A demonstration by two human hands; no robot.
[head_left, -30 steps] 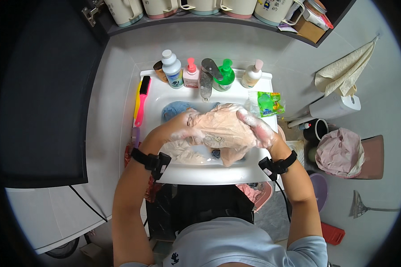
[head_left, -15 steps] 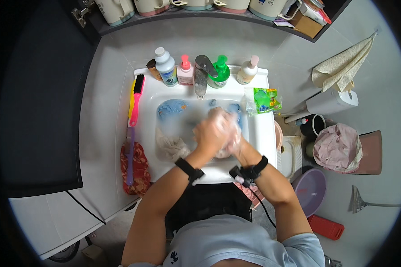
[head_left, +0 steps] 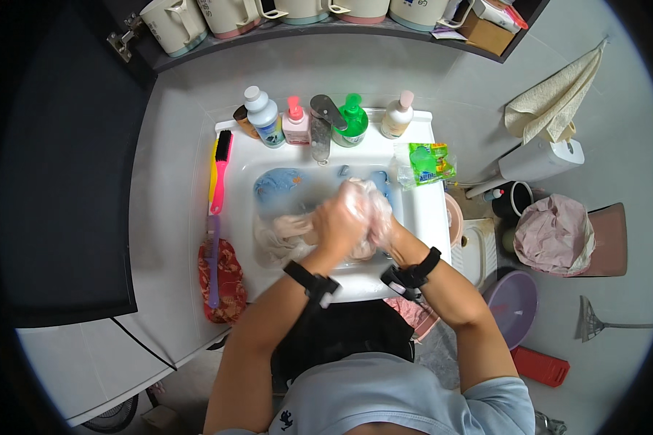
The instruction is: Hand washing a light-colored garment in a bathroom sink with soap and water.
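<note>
Over the white sink point(head_left: 413, 246) my two hands are pressed together, wet and covered in suds. My left hand point(head_left: 337, 228) is closed on a soapy whitish cloth point(head_left: 368, 190), part of which bulges out above the fingers. My right hand point(head_left: 379, 221) grips the same cloth from the other side, its fingers partly hidden by foam and smeared by motion. More pale cloth point(head_left: 276, 239) lies bunched in the cloudy water beside my left hand. Light blue fabric with a small orange mark point(head_left: 279, 183) shows at the basin's far left.
Along the back ledge stand a white bottle point(head_left: 263, 116), a pink pump bottle point(head_left: 295, 123), the faucet point(head_left: 321, 134), a green pump bottle point(head_left: 351, 123) and a cream pump bottle point(head_left: 397, 116). A pink brush point(head_left: 220, 174) lies left, a green packet point(head_left: 428, 163) right. An open cabinet door point(head_left: 72, 181) stands left.
My hands stay together over the basin and have shifted slightly as they rub. More of the whitish cloth now shows above my fingers. The whole view has tilted a little.
</note>
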